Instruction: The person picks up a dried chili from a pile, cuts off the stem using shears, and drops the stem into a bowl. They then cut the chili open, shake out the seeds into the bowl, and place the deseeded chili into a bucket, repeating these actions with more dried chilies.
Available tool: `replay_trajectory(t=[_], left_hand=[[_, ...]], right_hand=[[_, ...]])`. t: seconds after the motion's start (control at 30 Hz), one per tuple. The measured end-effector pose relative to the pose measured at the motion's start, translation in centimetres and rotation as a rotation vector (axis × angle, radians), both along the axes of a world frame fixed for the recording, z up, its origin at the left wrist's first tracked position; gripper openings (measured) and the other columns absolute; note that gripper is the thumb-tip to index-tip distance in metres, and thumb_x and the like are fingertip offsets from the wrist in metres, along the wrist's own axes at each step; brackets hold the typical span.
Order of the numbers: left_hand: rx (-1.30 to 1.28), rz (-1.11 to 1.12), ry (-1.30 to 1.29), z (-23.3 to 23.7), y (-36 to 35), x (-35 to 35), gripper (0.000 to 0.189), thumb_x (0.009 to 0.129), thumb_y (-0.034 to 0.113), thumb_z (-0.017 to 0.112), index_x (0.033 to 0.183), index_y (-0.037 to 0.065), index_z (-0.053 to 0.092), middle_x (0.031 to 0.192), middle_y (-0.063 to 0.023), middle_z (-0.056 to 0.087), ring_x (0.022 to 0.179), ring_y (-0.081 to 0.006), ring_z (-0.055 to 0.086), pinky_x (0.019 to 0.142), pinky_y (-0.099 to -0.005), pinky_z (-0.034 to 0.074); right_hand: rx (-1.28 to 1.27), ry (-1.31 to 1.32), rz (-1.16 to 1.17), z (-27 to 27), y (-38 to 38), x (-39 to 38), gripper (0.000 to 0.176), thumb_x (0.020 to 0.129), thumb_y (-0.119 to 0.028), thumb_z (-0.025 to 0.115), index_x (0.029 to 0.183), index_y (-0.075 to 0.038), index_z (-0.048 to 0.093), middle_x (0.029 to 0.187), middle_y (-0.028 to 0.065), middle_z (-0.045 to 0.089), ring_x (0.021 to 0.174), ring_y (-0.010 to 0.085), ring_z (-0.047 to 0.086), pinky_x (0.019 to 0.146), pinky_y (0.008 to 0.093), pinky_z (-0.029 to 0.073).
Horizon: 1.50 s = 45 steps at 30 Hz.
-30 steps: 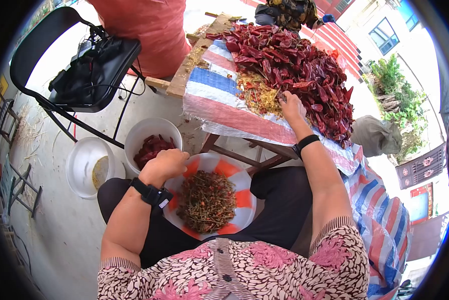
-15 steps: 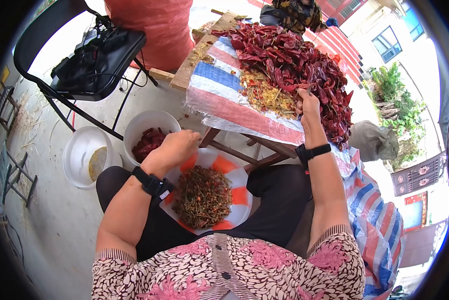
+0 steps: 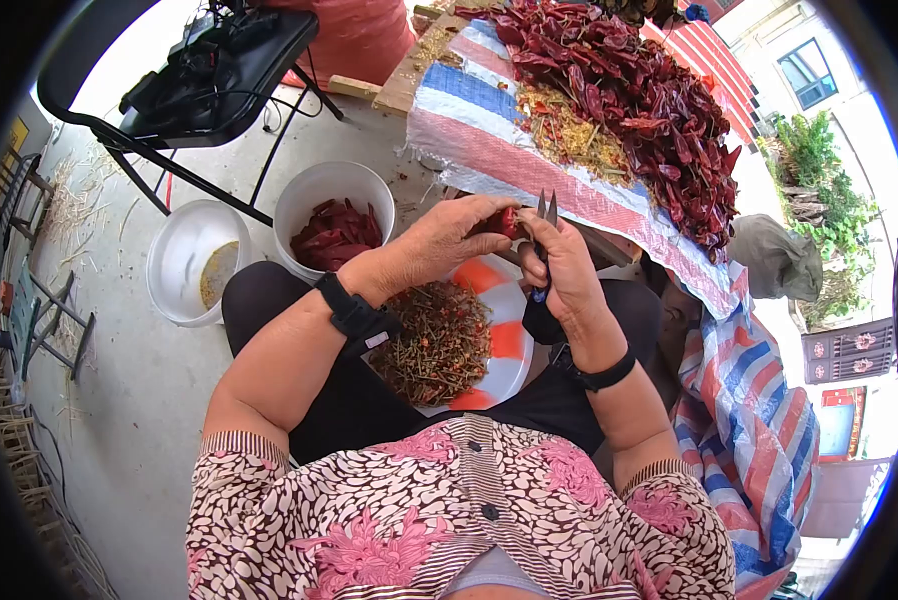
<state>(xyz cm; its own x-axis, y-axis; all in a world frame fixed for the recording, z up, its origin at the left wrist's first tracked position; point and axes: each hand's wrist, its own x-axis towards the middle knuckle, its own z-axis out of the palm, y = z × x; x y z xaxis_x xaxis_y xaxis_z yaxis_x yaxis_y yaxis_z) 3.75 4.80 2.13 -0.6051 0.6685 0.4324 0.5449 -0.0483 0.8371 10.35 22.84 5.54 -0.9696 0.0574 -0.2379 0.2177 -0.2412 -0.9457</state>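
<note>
A dried red chili [image 3: 510, 222] is gripped by the fingers of my left hand [image 3: 449, 240]. My right hand [image 3: 567, 268] holds scissors [image 3: 546, 208] with the blades pointing up and its fingertips close to the chili's end. Below both hands, a white and orange basin [image 3: 509, 342] in my lap holds cut stems [image 3: 434, 345]. To the left, a white bucket [image 3: 384, 190] contains red chilies [image 3: 337, 235]. A large heap of dried chilies [image 3: 619, 80] lies on a striped woven sheet [image 3: 469, 97], beside yellow seeds [image 3: 594, 148].
Left of the bucket stands another white bucket [image 3: 177, 262] with some yellow seeds inside. A black folding chair [image 3: 219, 115] holds cables and dark gear at the upper left. A red sack [image 3: 364, 45] is behind it. Striped sheeting [image 3: 759, 440] hangs at the right.
My right hand has come back from the chili heap to meet my left hand over the basin. A chili is now in my left fingers. The view has shifted, so the table appears higher.
</note>
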Motion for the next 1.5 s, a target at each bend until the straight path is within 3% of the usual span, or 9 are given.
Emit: replay_trajectory(t=[0.17,0.2,0.37,0.67,0.87,0.97,1.13,1.33,1.5], left_hand=[[-0.001,0.063,0.012,-0.2,-0.1,0.6,0.041,0.094,0.016,0.057,0.131,0.001,0.046,0.112,-0.0166,0.059,0.099,-0.0209,0.057,0.087,-0.0329,0.046],[0.013,0.087,0.065,-0.3,-0.1,0.6,0.040,0.094,0.015,0.056,0.131,0.001,0.047,0.111,-0.0165,0.059,0.099,-0.0201,0.057,0.088,-0.0328,0.046],[0.035,0.022,-0.089,-0.1,-0.4,0.7,0.032,0.096,0.009,0.052,0.127,0.000,0.049,0.108,-0.0120,0.059,0.099,-0.0153,0.056,0.087,-0.0310,0.046],[0.153,0.021,-0.312,-1.2,-0.3,1.4,0.021,0.101,0.019,0.044,0.108,0.001,0.053,0.094,-0.0056,0.054,0.083,-0.0115,0.049,0.077,-0.0278,0.045],[0.103,0.070,-0.427,-1.3,-0.4,1.7,0.021,0.102,0.020,0.042,0.102,0.002,0.052,0.079,-0.0005,0.046,0.073,-0.0099,0.041,0.068,-0.0259,0.041],[0.103,0.042,-0.524,-0.3,-0.8,2.1,0.020,0.102,0.019,0.042,0.101,0.002,0.052,0.076,0.0013,0.043,0.071,-0.0086,0.038,0.064,-0.0249,0.038],[0.149,-0.035,-0.453,0.4,-1.6,2.1,0.019,0.102,0.018,0.043,0.103,0.001,0.052,0.078,0.0020,0.043,0.070,-0.0079,0.036,0.063,-0.0228,0.036],[0.216,-0.001,-0.177,0.1,-1.4,2.5,0.020,0.101,0.018,0.046,0.108,0.001,0.053,0.078,0.0012,0.044,0.072,-0.0076,0.037,0.063,-0.0228,0.037],[0.044,-0.059,-0.279,1.0,-2.3,2.3,0.019,0.100,0.018,0.047,0.106,0.000,0.053,0.077,-0.0014,0.048,0.072,-0.0106,0.042,0.065,-0.0255,0.041]], right_hand=[[0.119,0.221,-0.113,0.2,-1.3,1.2,0.020,0.092,-0.013,0.061,0.110,-0.005,0.060,0.066,-0.0070,0.049,0.048,-0.0013,0.037,0.042,0.0158,0.026],[0.131,0.206,0.016,0.4,-0.9,1.4,0.024,0.092,-0.012,0.062,0.115,-0.004,0.061,0.078,-0.0071,0.051,0.058,-0.0017,0.040,0.049,0.0155,0.032],[0.473,0.361,-0.032,0.5,-2.2,0.9,0.019,0.088,-0.008,0.065,0.107,-0.004,0.066,0.085,-0.0056,0.051,0.069,0.0045,0.040,0.064,0.0188,0.037],[0.983,0.861,-0.087,0.7,-3.9,-0.6,0.015,0.082,-0.003,0.068,0.097,-0.006,0.067,0.090,0.0025,0.057,0.081,0.0131,0.058,0.067,0.0278,0.049],[1.264,0.993,0.020,0.0,-3.0,-1.7,0.012,0.084,-0.004,0.067,0.094,-0.004,0.060,0.089,0.0060,0.063,0.075,0.0152,0.064,0.062,0.0290,0.050],[0.821,0.685,-0.038,-1.2,-3.4,-1.6,0.010,0.088,-0.008,0.065,0.092,-0.003,0.057,0.082,0.0042,0.062,0.065,0.0114,0.060,0.061,0.0260,0.050],[-0.011,0.222,-0.086,-0.5,-4.0,-0.8,0.015,0.092,-0.018,0.063,0.090,-0.004,0.060,0.063,-0.0018,0.052,0.044,0.0043,0.038,0.042,0.0204,0.030],[-0.629,-0.122,0.046,-0.6,-2.8,-0.9,0.022,0.095,-0.023,0.058,0.092,-0.001,0.063,0.069,-0.0011,0.056,0.044,0.0034,0.036,0.042,0.0202,0.030],[-0.588,-0.063,-0.007,-0.5,-2.9,0.0,0.020,0.097,-0.024,0.053,0.093,-0.005,0.058,0.075,-0.0014,0.057,0.045,0.0036,0.037,0.042,0.0211,0.033]])
